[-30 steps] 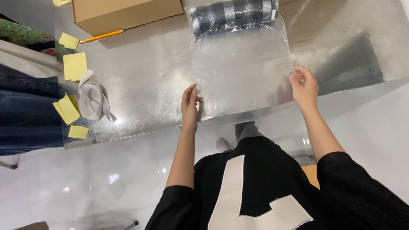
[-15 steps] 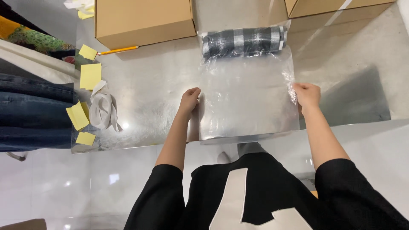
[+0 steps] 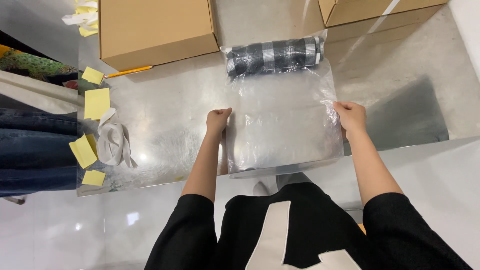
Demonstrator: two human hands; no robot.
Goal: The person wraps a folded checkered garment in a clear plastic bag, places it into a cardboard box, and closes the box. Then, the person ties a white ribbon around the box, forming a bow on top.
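Note:
A clear plastic bag lies flat on a shiny metal table. At the bag's far end sits a rolled black-and-white checked cloth, inside the plastic. My left hand pinches the bag's left edge about halfway down. My right hand grips the right edge at the same height. The bag's near end hangs slightly over the table's front edge.
Two brown cardboard boxes stand at the back, one at the left and one at the right. An orange pencil, yellow paper slips and a coil of white tape lie left. Folded jeans are stacked beside the table.
Both hands have slid up the bag's side edges, away from the near end toward the rolled cloth. The camera view has shifted so the table sits lower in the picture.

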